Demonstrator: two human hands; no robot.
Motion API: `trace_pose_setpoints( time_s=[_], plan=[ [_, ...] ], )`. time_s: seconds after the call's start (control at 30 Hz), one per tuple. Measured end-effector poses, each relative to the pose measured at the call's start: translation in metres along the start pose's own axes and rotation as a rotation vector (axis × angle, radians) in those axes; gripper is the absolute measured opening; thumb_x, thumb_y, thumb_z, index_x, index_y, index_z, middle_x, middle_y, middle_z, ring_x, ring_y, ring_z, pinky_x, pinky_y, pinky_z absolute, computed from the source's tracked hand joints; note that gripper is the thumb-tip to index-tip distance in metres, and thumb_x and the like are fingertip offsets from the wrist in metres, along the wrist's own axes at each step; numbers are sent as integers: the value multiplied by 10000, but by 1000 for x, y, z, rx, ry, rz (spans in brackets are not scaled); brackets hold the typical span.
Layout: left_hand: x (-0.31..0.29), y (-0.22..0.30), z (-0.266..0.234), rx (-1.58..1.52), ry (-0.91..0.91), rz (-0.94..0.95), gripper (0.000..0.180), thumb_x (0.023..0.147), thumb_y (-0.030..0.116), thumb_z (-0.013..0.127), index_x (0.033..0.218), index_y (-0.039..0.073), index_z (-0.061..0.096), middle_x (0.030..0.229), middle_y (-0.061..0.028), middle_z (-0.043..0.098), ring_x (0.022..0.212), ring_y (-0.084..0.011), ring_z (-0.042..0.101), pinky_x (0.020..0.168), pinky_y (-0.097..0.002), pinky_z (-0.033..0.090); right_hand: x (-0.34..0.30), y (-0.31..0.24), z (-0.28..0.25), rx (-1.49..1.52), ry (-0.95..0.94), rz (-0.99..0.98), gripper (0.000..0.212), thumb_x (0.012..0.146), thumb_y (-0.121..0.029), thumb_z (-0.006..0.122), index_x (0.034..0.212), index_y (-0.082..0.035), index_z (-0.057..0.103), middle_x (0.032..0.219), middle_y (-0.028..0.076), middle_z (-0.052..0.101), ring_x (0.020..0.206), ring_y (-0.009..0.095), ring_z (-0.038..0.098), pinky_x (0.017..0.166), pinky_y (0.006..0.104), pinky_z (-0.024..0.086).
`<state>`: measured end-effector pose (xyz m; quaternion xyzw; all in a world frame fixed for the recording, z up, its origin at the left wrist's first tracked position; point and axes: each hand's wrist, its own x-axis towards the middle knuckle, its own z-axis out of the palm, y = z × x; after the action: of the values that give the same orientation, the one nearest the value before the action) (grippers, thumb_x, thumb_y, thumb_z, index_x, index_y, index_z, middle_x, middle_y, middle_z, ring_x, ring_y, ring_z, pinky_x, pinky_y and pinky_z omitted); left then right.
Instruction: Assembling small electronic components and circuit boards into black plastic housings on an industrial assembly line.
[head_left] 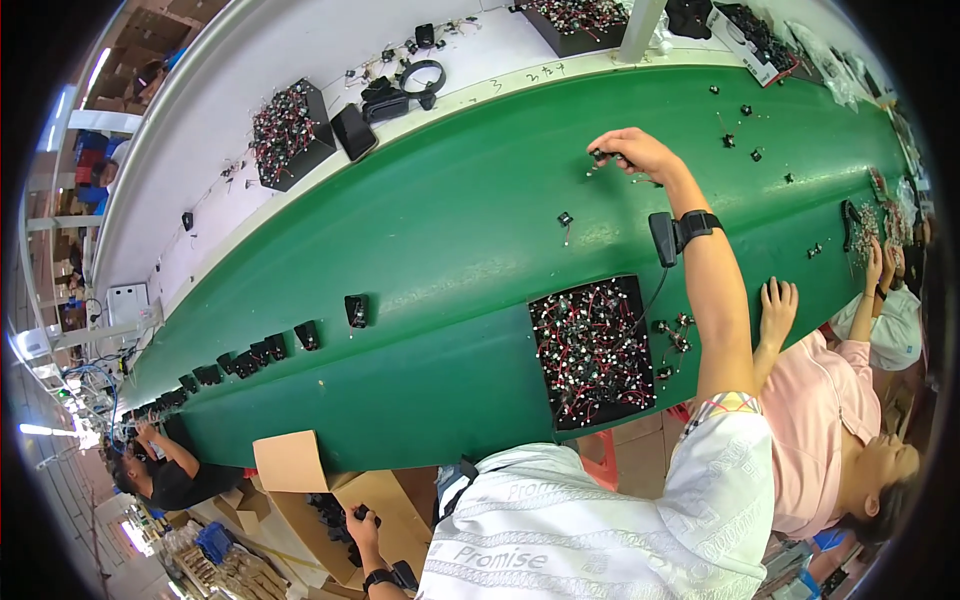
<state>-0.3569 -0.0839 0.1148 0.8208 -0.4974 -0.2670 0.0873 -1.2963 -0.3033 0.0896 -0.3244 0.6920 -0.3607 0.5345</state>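
Observation:
Stretched out over the green conveyor belt [450, 200], my right hand [640, 152] is closed on a small black part with thin wires [606, 157]. A similar wired part [565, 218] lies on the belt nearer to me. Low at my left side, my left hand [364, 535] is closed round a small black piece [366, 515]. It is above an open cardboard box [385, 490] that has several black pieces [332, 520] inside. Between my arms, a black tray [648, 385] on the belt's near edge is heaped with small wired parts.
Black housings [307, 335] stand in a row along the belt to the left. A white ledge [225, 215] at the far side carries trays of parts and a headset [422, 77]. At right, a co-worker in pink [825, 410] rests a hand [777, 310] on the belt.

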Motion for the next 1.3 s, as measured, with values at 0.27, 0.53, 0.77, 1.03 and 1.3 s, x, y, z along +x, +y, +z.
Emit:
trace_pose_setpoints(
  time_s=[0.27, 0.53, 0.77, 1.03, 1.3],
  plan=[
    [6, 1, 5, 21, -22, -9, 367, 708, 70, 682, 1056, -25, 616, 939, -147, 639, 853, -268, 619, 807, -374, 508, -19, 26, -21, 251, 198, -63, 329, 956, -185, 543, 1240, -66, 660, 946, 27, 736, 576, 45, 433, 491, 206, 358],
    [11, 5, 7, 45, -34, 31, 365, 707, 80, 686, 1045, -34, 609, 971, -146, 617, 870, -265, 610, 823, -382, 504, -6, 81, -70, 154, 541, 47, 426, 999, -243, 558, 1363, -22, 537, 930, 52, 730, 560, 51, 417, 471, 211, 338],
    [12, 11, 9, 30, -72, 2, 341, 723, 28, 671, 1053, -21, 600, 930, -115, 609, 842, -227, 601, 810, -347, 507, -40, 115, -85, 371, 819, 64, 622, 981, -191, 532, 1513, 28, 294, 963, 131, 730, 574, 70, 463, 465, 231, 350],
    [33, 19, 13, 8, -110, 38, 348, 722, 27, 681, 1059, -32, 613, 952, -112, 625, 843, -214, 613, 800, -339, 514, -65, 130, -97, 878, 631, 40, 310, 981, -93, 533, 1260, 41, 520, 1101, 161, 662, 738, 151, 600, 621, 247, 534],
    [41, 17, 8, 43, -138, 48, 326, 740, -3, 657, 1062, -11, 605, 950, -82, 617, 860, -192, 607, 814, -313, 502, -23, 56, -88, 1079, 633, -314, 445, 985, 48, 440, 1423, 37, 356, 1388, 237, 505, 1151, 343, 584, 1067, 510, 500]
  ],
)
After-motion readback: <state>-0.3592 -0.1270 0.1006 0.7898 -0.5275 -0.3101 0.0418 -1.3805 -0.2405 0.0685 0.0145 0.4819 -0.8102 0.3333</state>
